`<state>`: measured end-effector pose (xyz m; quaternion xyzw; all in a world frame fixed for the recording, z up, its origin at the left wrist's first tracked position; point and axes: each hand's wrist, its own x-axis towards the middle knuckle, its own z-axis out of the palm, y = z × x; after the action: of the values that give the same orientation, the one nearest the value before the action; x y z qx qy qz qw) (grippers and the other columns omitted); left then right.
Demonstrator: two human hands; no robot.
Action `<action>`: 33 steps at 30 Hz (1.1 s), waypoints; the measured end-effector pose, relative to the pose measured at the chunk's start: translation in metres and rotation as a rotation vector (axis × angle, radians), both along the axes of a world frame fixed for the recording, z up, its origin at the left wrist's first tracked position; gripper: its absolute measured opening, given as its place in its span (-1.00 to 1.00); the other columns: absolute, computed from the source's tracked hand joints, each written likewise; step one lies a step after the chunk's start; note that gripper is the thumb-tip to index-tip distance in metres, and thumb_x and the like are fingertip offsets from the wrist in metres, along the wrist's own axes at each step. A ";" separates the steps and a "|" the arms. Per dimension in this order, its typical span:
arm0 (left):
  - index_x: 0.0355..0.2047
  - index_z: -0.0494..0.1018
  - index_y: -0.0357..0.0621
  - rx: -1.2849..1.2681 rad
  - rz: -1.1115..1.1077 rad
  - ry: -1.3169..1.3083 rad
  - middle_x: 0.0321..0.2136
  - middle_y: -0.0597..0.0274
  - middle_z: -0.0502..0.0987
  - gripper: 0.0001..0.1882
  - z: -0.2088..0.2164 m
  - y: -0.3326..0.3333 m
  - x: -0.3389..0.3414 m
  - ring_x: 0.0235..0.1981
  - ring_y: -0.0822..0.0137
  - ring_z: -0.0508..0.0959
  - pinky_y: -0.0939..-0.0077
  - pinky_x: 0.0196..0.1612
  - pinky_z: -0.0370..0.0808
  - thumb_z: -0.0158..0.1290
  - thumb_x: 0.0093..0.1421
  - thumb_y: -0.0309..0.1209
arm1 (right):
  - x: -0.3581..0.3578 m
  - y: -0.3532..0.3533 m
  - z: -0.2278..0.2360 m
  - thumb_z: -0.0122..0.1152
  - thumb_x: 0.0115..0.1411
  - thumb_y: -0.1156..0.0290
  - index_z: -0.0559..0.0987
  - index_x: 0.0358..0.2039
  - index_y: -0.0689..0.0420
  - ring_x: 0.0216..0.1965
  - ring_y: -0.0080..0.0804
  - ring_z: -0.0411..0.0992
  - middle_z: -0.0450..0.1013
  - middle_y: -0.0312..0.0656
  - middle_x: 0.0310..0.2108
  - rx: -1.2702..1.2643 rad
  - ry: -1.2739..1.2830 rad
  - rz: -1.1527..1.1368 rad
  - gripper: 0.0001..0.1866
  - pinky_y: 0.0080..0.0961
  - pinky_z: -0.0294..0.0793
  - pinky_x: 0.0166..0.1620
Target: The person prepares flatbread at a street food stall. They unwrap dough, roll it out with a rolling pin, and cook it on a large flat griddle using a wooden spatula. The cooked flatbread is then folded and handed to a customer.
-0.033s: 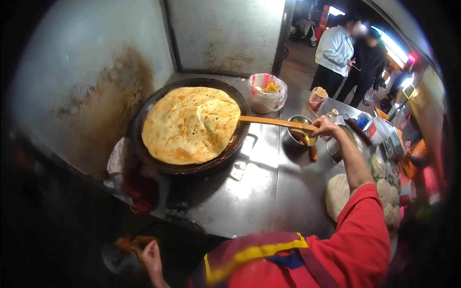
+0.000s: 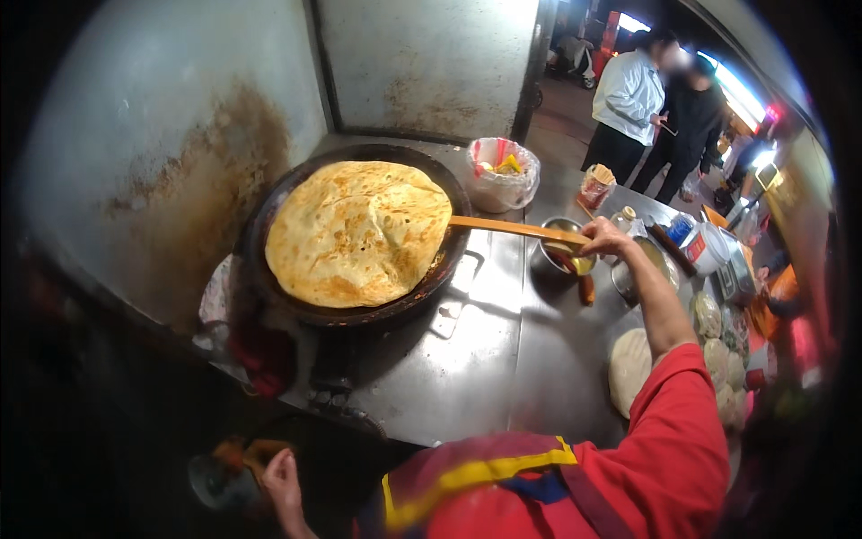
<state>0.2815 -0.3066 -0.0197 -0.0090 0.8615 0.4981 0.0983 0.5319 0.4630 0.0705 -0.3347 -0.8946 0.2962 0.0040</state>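
A large browned flatbread [image 2: 355, 234] lies in a round black pan [image 2: 310, 310] at the left of the counter. My right hand [image 2: 605, 238] is closed on one end of a long flat wooden stick [image 2: 512, 228]. The stick's other end reaches the flatbread's right edge, and its tip is hidden there. Below the right hand stands a metal pot [image 2: 555, 260] with utensil handles at it. At the lower left, my left hand [image 2: 284, 485] is curled beside a dim brown object [image 2: 262, 452]. I cannot make out what its fingers hold, if anything.
Behind the pan stands a plastic-lined bucket [image 2: 503, 184]. A cup of wooden sticks [image 2: 596, 186] sits farther right. Pale dough [image 2: 631, 368] and several bagged dough pieces [image 2: 714, 359] lie at the right. Metal panels [image 2: 422, 67] wall the back and left. Two people [image 2: 628, 99] stand beyond the counter.
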 end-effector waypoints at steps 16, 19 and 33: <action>-0.02 0.57 -0.36 0.065 -0.159 0.004 -0.23 0.17 0.66 -0.73 -0.021 0.059 -0.006 -0.28 0.51 0.57 0.61 -0.18 0.51 0.13 0.30 -0.51 | -0.191 -0.096 -0.048 0.51 -0.13 0.31 0.57 -0.58 0.29 -0.62 -0.41 0.41 0.46 -0.07 -0.67 0.311 0.287 0.178 -0.68 -0.30 0.42 -0.46; -0.01 0.57 -0.33 0.043 -0.180 -0.025 -0.25 0.20 0.66 -0.73 0.011 0.085 -0.002 -0.28 0.52 0.57 0.61 -0.17 0.51 0.13 0.30 -0.49 | -0.189 -0.134 -0.043 0.54 -0.12 0.24 0.64 -0.53 0.29 -0.60 -0.40 0.46 0.53 -0.12 -0.63 0.124 0.225 0.099 -0.65 -0.32 0.45 -0.44; -0.04 0.58 -0.35 0.223 -0.453 -0.020 -0.24 0.21 0.66 -0.74 0.013 0.119 -0.007 -0.23 0.50 0.60 0.59 -0.11 0.53 0.15 0.28 -0.51 | -0.113 -0.262 0.018 0.54 -0.03 0.07 0.68 -0.43 0.12 -0.53 -0.40 0.48 0.55 -0.22 -0.57 0.248 0.335 -0.323 -0.63 -0.37 0.49 -0.37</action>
<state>0.2746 -0.1872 -0.0069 0.1904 0.7802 0.5551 0.2165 0.4193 0.2006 0.0887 -0.4162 -0.8460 0.2310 0.2404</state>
